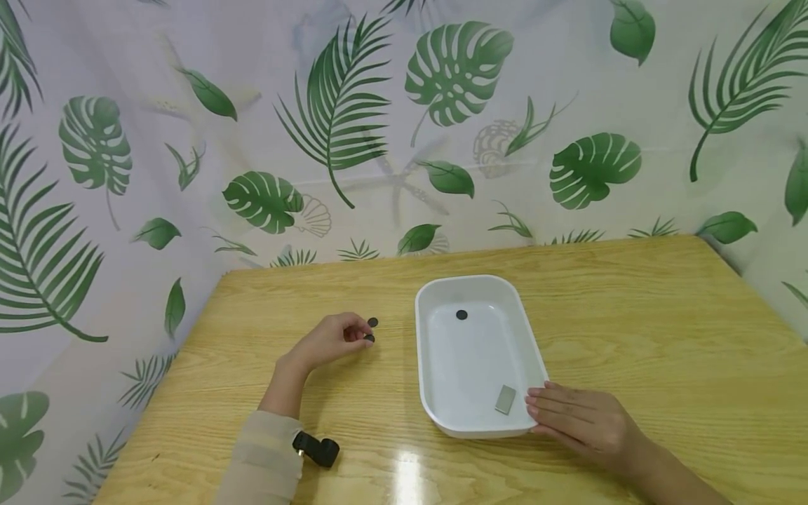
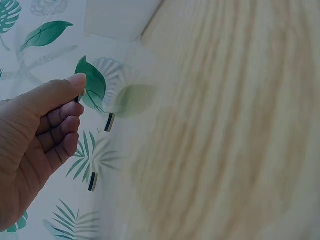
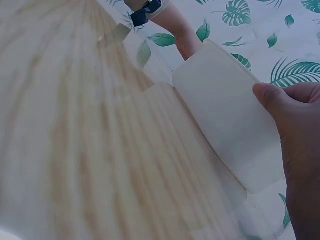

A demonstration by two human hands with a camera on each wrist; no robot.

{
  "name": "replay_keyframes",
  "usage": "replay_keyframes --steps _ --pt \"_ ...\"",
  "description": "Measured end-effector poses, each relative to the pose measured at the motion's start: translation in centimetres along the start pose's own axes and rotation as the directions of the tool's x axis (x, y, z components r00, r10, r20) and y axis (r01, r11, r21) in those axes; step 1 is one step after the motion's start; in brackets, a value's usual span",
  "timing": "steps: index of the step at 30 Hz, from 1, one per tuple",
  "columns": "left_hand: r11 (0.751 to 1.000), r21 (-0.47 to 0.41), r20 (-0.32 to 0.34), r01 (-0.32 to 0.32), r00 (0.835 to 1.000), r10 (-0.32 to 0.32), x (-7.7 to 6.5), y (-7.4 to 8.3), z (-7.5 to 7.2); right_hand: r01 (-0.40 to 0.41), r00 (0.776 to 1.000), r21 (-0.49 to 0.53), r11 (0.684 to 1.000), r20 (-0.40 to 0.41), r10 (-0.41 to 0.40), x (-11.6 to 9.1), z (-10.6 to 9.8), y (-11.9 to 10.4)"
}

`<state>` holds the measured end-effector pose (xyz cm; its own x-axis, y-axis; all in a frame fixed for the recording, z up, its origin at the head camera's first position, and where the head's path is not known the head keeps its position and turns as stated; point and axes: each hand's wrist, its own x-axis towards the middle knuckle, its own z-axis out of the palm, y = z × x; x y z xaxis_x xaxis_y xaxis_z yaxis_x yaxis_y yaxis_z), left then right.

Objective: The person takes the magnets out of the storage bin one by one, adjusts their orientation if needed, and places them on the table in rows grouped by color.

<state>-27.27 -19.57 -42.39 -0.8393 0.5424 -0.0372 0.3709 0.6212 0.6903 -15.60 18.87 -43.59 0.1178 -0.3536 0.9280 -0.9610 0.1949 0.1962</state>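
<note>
A white rectangular tub (image 1: 424, 365) stands on the table. My right hand (image 1: 583, 421) holds its near right corner, fingers over the rim; the right wrist view shows the thumb (image 3: 270, 97) against the outer wall. To the left of the tub, my left hand (image 1: 331, 339) pinches a small black disc (image 1: 369, 339) between thumb and forefinger. Beyond those fingertips lies another black disc (image 1: 372, 322). Seen edge-on in the left wrist view, two small discs, one nearer (image 2: 109, 122) and one lower (image 2: 92, 181), are apart from the hand (image 2: 45, 127).
Inside the tub are a black disc (image 1: 462, 315) near the far end and a grey rectangular block (image 1: 505, 400) near the front. The wooden table (image 1: 631, 315) meets a leaf-patterned cloth (image 1: 379, 175) at the back. A black device (image 1: 318, 449) is strapped to the left wrist.
</note>
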Motion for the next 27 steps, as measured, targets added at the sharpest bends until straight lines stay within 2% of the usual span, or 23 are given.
replay_keyframes --steps 12,17,27 --pt "1.000 0.003 0.029 0.020 0.999 -0.021 0.2 -0.8 1.0 0.008 1.000 0.001 1.000 -0.011 -0.008 0.3 0.2 0.0" --pt "0.999 0.038 0.061 0.025 0.998 -0.027 0.3 -0.9 0.9 -0.003 1.000 0.009 1.000 -0.010 0.003 0.5 0.0 0.0" --pt "0.999 0.036 0.097 0.011 0.995 -0.015 0.4 -0.9 0.7 -0.025 1.000 0.032 0.999 -0.005 0.025 1.1 -0.1 0.2"
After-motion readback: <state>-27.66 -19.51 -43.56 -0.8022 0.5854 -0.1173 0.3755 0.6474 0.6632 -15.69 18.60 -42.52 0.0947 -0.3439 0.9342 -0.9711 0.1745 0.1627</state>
